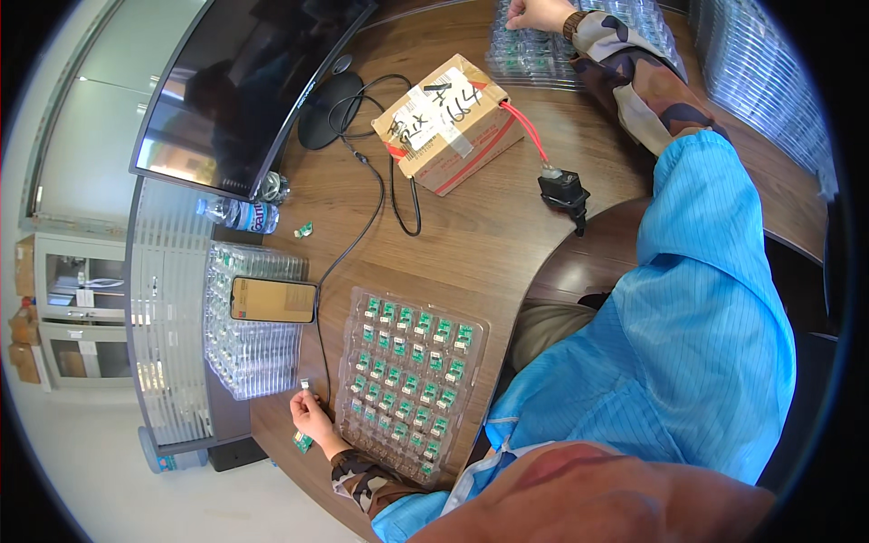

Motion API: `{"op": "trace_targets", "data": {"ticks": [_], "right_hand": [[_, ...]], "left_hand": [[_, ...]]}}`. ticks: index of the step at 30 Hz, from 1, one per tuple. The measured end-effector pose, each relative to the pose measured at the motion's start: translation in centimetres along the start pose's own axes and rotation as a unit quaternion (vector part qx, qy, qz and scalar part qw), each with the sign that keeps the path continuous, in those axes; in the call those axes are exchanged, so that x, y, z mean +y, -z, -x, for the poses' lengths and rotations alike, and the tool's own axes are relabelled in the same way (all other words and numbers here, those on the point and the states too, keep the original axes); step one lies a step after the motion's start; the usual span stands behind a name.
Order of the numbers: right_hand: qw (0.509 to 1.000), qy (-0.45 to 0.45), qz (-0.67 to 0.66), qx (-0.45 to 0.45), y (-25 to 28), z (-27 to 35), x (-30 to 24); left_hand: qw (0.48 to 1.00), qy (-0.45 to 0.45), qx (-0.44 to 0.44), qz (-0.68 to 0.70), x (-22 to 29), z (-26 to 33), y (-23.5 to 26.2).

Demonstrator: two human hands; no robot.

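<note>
We've got a small white piece [305, 385] pinched in our left hand [312, 418], poking past the fingertips above the wood-grain desk [471, 244], beside the clear plastic tray [482, 348]. Long axis? Too tiny. Right hand's [540, 13] at the far trays [529, 81]; can't tell its grip.

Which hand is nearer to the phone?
Left: the left hand is below the phone in the picture; the right hand is farther, at the top, over clear trays.
</note>
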State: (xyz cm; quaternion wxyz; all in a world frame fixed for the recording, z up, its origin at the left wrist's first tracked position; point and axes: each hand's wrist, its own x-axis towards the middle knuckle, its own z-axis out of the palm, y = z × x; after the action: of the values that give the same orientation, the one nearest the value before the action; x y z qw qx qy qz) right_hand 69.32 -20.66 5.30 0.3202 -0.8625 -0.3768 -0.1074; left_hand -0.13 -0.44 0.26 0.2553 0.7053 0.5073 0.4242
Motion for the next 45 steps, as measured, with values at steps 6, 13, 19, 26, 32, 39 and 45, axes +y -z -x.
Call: {"op": "trace_targets", "data": {"ticks": [6, 13, 19, 26, 32, 39, 45], "right_hand": [[0.998, -0.027, 0.016, -0.060, 0.9, -0.1, -1.1], [0.998, 0.017, 0.013, 0.053, 0.7, 0.8, 0.0], [0.988, 0.039, -0.145, 0.045, 4.3, 2.2, -7.4], [0.914, 0.210, -0.346, -0.026, 6.4, 10.3, -17.8], [0.768, 0.448, -0.402, -0.219, -0.5, 18.2, -26.5], [0.774, 0.267, -0.484, -0.310, -10.8, 19.0, -29.6], [0.793, 0.275, -0.445, -0.311, -13.2, 19.5, -29.1]], "left_hand": [[1.000, 0.001, -0.002, -0.003, 0.1, 0.0, 0.0], [0.999, 0.019, -0.012, 0.025, -0.3, 0.1, 0.3], [0.999, -0.051, -0.009, -0.015, -1.0, 0.3, 0.9], [0.998, -0.034, 0.011, -0.049, -0.4, -1.4, -0.9], [0.996, -0.001, 0.030, -0.083, -1.2, -0.6, 0.1], [0.996, -0.015, 0.031, -0.078, -1.1, -1.0, -0.4], [0.996, -0.007, 0.041, -0.077, -1.2, -1.4, 0.0]]}}
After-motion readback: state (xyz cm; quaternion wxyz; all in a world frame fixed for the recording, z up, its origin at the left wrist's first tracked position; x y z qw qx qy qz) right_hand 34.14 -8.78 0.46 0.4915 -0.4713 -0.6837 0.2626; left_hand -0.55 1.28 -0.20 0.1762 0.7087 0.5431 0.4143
